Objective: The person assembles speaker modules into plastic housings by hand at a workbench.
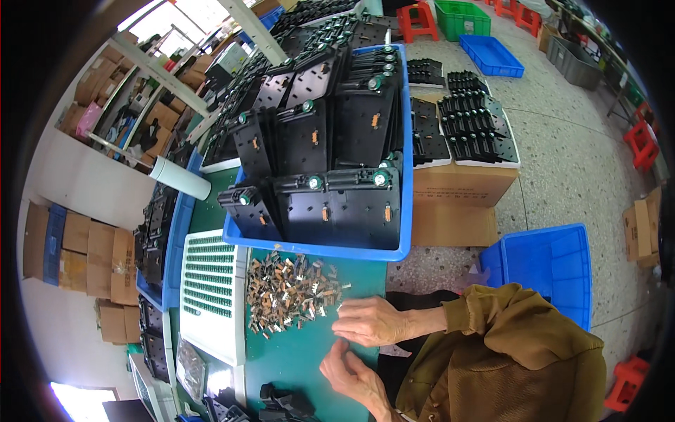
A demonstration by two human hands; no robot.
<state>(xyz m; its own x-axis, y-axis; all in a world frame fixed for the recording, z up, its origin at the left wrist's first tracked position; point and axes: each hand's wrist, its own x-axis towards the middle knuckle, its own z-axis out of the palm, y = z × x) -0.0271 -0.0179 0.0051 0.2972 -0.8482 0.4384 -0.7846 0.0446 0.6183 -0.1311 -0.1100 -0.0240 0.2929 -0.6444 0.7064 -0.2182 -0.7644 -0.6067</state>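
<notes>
My right hand (370, 321) is the upper of the two, its fingers curled together over the green table edge. Just below it, my left hand (355, 378) has thumb and fingers bent in close to the right fingertips. Whatever the fingers pinch is too small or hidden to make out. Beside the hands, a loose pile of small connectors (287, 292), brown, white and black, lies on the green tabletop (281, 366). A white tray (211, 334) with rows of small green parts stands beyond the pile.
A blue crate (320, 250) packed with black panels (344, 204) stands at the table's upper part. Black plastic parts (285, 402) lie near the lower edge. A blue bin (548, 271) stands on the floor at right, next to a cardboard box (453, 211) bearing more black parts.
</notes>
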